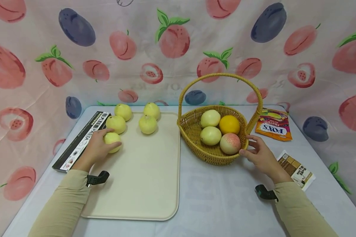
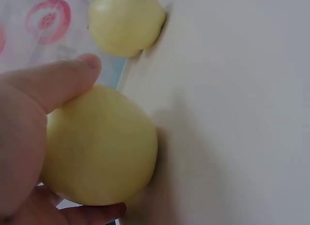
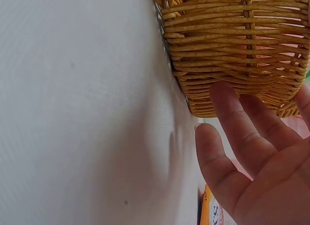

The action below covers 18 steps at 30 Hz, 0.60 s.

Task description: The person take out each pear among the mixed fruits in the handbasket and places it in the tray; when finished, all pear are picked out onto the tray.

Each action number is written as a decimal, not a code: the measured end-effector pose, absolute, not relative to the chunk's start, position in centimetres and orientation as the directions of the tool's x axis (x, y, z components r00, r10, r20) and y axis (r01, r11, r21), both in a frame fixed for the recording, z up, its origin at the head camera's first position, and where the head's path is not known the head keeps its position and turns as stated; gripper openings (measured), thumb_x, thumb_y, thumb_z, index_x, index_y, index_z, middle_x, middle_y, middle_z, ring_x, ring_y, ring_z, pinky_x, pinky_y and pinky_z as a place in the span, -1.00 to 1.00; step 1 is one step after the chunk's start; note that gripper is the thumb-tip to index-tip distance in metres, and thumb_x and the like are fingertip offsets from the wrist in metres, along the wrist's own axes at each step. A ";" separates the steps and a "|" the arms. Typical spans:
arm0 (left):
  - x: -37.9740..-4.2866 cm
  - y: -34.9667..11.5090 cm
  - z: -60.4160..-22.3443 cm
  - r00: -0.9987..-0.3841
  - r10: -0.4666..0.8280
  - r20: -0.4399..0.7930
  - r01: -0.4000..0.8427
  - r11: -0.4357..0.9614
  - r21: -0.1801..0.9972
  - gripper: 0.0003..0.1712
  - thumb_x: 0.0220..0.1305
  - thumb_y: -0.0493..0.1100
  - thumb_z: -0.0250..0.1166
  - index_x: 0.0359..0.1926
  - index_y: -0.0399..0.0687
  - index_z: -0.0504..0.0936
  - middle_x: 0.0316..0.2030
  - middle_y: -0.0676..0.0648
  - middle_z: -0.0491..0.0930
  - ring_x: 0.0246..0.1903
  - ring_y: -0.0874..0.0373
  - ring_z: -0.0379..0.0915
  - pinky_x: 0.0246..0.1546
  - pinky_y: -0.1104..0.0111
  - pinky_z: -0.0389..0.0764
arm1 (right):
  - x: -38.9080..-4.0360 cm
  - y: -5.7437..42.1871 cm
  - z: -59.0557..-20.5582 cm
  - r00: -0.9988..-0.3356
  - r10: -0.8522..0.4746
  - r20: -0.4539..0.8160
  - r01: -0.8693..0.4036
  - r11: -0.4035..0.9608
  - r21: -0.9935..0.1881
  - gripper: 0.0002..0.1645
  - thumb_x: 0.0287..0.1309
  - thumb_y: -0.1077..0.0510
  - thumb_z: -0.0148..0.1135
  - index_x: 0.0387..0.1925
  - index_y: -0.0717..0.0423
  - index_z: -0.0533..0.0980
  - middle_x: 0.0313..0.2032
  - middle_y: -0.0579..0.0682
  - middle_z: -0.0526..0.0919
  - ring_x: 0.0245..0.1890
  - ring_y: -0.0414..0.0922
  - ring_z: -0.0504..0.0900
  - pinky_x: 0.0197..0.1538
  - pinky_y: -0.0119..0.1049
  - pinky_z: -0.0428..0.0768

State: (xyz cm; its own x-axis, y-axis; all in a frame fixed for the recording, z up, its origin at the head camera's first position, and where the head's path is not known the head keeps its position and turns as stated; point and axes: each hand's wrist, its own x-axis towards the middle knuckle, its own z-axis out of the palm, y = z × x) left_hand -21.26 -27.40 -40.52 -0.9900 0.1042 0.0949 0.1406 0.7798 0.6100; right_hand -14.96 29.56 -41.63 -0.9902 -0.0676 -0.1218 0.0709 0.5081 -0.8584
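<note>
My left hand [image 1: 99, 144] grips a round pale yellow-green fruit [image 2: 99, 147] at the left side of the beige tray [image 1: 142, 184]. The thumb lies over its top and a finger reaches below. Behind it is another fruit of the same kind [image 1: 116, 124], with several more toward the tray's back edge. My right hand [image 1: 262, 156] holds the right end of a wicker basket [image 1: 213, 158], thumb and forefinger at the rim. Other fingers lie against or near its outer wall in the right wrist view. Inside are two pale yellow-green fruits [image 1: 210, 135], an orange [image 1: 229, 124] and a peach [image 1: 230, 143].
A black-and-white pasta box [image 1: 83, 138] lies left of the tray, partly behind the left hand. An orange-red Fox's candy bag [image 1: 273, 125] lies right of the basket. A brown-and-white packet [image 1: 296, 169] is beside the right wrist. The basket's tall handle [image 1: 221, 75] arches above the fruit.
</note>
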 end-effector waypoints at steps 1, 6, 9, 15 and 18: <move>-21.3 -27.4 -40.6 -0.991 0.098 0.091 0.133 0.780 0.612 -0.25 0.23 -0.07 0.45 0.30 -0.39 0.39 0.20 -0.50 0.33 0.16 -0.35 0.25 0.15 -0.18 0.30 | -15.0 29.6 -41.6 -0.990 -0.067 -0.123 0.072 0.509 -0.858 -0.03 0.38 -0.10 0.23 0.54 0.16 -0.05 0.42 0.44 0.14 0.18 0.27 0.48 0.01 -0.15 0.57; -21.5 -27.5 -40.8 -0.992 0.085 0.097 0.127 0.768 0.627 -0.24 0.24 -0.08 0.43 0.31 -0.40 0.37 0.21 -0.51 0.30 0.15 -0.35 0.24 0.15 -0.19 0.30 | -15.0 29.6 -41.6 -0.988 -0.067 -0.136 0.084 0.504 -0.860 -0.02 0.38 -0.11 0.23 0.54 0.16 -0.06 0.43 0.43 0.12 0.19 0.27 0.47 0.05 -0.10 0.57; -21.6 -27.4 -40.9 -0.992 0.078 0.097 0.121 0.769 0.628 -0.24 0.24 -0.09 0.43 0.32 -0.41 0.36 0.23 -0.53 0.27 0.18 -0.38 0.21 0.18 -0.21 0.27 | -15.0 29.6 -41.6 -0.988 -0.067 -0.143 0.091 0.497 -0.863 -0.01 0.37 -0.11 0.24 0.54 0.15 -0.06 0.43 0.43 0.11 0.20 0.27 0.46 0.05 -0.11 0.57; -21.8 -27.5 -41.0 -0.993 0.052 0.102 0.105 0.772 0.627 -0.23 0.23 -0.11 0.44 0.32 -0.42 0.37 0.20 -0.53 0.27 0.15 -0.37 0.22 0.14 -0.20 0.29 | -15.0 29.6 -41.7 -0.988 -0.065 -0.137 0.088 0.496 -0.864 -0.02 0.38 -0.11 0.24 0.54 0.15 -0.05 0.43 0.42 0.13 0.19 0.26 0.47 0.02 -0.20 0.57; -22.0 -27.6 -41.2 -0.992 0.033 0.125 0.106 0.764 0.636 -0.23 0.22 -0.12 0.45 0.32 -0.43 0.37 0.19 -0.53 0.29 0.14 -0.37 0.23 0.13 -0.18 0.30 | -15.1 29.6 -41.7 -0.990 -0.066 -0.126 0.077 0.499 -0.863 -0.04 0.38 -0.09 0.24 0.54 0.16 -0.04 0.42 0.43 0.14 0.17 0.26 0.48 -0.02 -0.27 0.57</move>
